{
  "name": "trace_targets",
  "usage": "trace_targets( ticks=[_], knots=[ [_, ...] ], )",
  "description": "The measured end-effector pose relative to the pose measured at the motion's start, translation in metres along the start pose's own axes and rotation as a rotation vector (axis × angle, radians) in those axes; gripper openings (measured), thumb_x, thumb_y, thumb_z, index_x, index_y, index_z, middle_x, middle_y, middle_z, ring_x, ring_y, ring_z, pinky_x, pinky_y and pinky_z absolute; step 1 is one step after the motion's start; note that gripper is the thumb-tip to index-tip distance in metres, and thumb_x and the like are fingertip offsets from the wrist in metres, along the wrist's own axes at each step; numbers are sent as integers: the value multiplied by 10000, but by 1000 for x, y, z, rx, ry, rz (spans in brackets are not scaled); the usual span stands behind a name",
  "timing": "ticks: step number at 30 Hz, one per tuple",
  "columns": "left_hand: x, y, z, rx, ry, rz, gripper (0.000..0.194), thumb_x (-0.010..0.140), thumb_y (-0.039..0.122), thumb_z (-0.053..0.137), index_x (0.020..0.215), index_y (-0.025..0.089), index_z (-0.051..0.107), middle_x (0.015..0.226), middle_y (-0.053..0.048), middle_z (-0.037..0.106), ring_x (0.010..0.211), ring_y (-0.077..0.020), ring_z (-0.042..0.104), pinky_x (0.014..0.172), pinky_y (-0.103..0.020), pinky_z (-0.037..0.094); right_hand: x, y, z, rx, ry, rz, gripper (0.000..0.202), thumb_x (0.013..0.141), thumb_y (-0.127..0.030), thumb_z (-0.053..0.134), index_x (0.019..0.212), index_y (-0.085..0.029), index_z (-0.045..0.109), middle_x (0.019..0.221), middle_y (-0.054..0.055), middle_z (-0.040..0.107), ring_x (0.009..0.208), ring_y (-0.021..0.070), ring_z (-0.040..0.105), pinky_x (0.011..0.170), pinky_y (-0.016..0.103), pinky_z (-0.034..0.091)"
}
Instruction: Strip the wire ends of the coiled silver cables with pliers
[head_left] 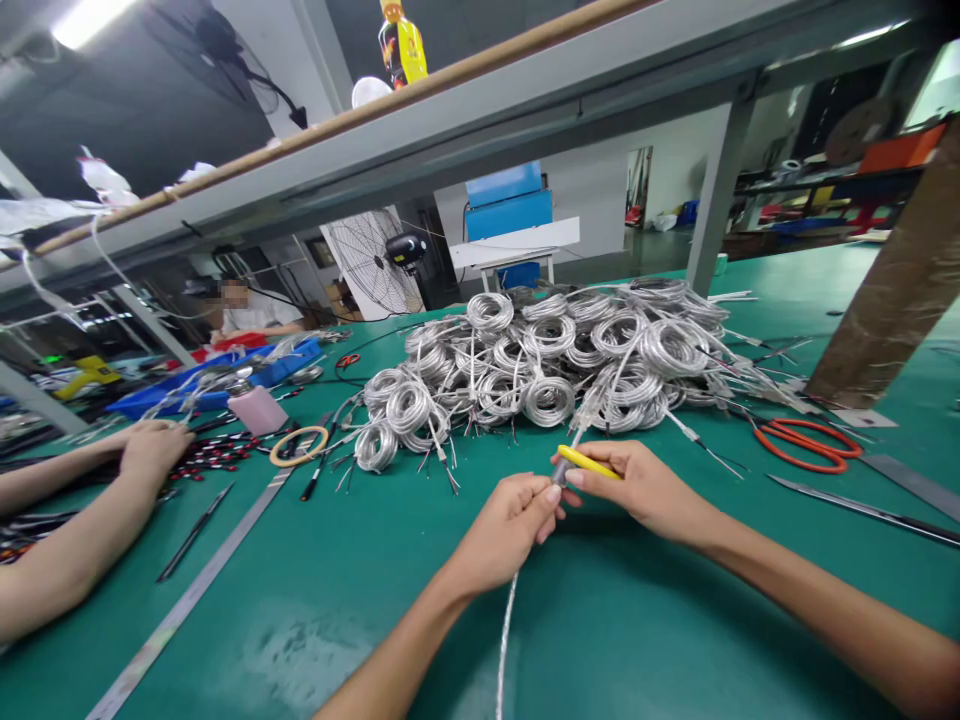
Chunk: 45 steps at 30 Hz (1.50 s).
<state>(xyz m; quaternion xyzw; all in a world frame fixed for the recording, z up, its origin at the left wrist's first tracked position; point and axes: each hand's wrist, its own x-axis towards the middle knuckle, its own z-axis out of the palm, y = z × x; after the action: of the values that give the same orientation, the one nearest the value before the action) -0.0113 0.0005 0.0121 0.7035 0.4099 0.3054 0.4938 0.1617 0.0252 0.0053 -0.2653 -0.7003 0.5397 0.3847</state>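
A clear-jacketed silver cable (506, 650) runs up from the front of the bench into my left hand (510, 520), whose fingers are closed on it. My right hand (652, 490) grips a small tool with a yellow handle (589, 462). Between my fingertips sits a short grey piece (561, 470) around the cable line; whether it belongs to the tool I cannot tell. Both hands nearly touch. Just behind them lies a large pile of coiled silver cables (547, 400) with bare coloured wire ends.
Orange-handled scissors (806, 445) and a pointed blade (862, 508) lie to the right. At left are a steel ruler (195, 590), a black pen-like tool (195, 532), a tape ring (298, 446), a pink bottle (256, 408) and a co-worker's arms (97, 500). A shelf beam (480, 110) crosses overhead.
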Motion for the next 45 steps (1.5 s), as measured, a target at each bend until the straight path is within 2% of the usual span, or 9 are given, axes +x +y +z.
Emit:
trace_targets(
  ticks=[2,4,7,14,24,31,34,38,45],
  knots=[
    [-1,2,-1,56,-22,10,326,856,373,352,702,150,535,504,48,392,547,-99,412,713,-246,350,1,1,1,19,0,7,230,814,-363,524,782,-136,546,706,-1,530,697,124,504,673,234,384],
    [-1,4,-2,117,-42,21,319,854,335,347,613,170,474,507,46,430,635,-110,479,915,-298,257,1,1,3,11,29,26,253,806,-378,528,753,-131,531,701,1,514,681,122,487,647,233,378],
    [-1,5,-1,144,-42,13,293,831,277,351,567,182,437,517,43,473,700,-118,520,1005,-315,137,1,0,6,-42,82,52,278,805,-384,518,690,-132,502,643,-15,469,625,105,445,592,221,347],
    [-1,8,2,137,2,-6,284,769,219,355,495,192,426,504,27,490,811,-142,536,1014,-311,144,1,2,8,-52,116,52,272,813,-356,493,642,-147,473,598,-30,448,585,96,402,560,220,299],
    [-3,5,10,233,126,37,186,803,229,400,724,174,559,478,79,481,535,-100,475,1000,-351,188,1,3,6,-21,109,40,263,800,-380,481,674,-150,499,651,-15,450,643,120,414,616,235,324],
    [-5,2,22,476,412,94,193,844,238,387,828,197,575,520,64,493,560,-116,481,955,-352,243,-2,0,16,-171,290,16,280,798,-399,498,664,-153,495,619,-27,413,581,105,379,528,216,304],
    [-4,1,25,535,396,93,288,868,233,325,659,194,519,530,39,498,578,-128,458,873,-336,296,-8,3,26,-198,392,-5,284,829,-412,459,901,-158,563,699,-3,511,589,118,438,513,214,333],
    [-1,-1,22,426,347,12,378,863,294,332,510,190,417,521,3,498,663,-159,472,736,-291,330,-13,7,37,-313,368,2,430,872,-390,385,1240,-171,425,613,-20,511,501,116,424,461,215,306],
    [-2,-1,16,341,265,13,443,860,355,327,453,190,381,467,4,455,640,-153,472,717,-271,323,-12,12,37,-336,366,15,384,835,-404,466,1138,-173,507,547,-45,416,488,110,377,458,213,285]
  ],
)
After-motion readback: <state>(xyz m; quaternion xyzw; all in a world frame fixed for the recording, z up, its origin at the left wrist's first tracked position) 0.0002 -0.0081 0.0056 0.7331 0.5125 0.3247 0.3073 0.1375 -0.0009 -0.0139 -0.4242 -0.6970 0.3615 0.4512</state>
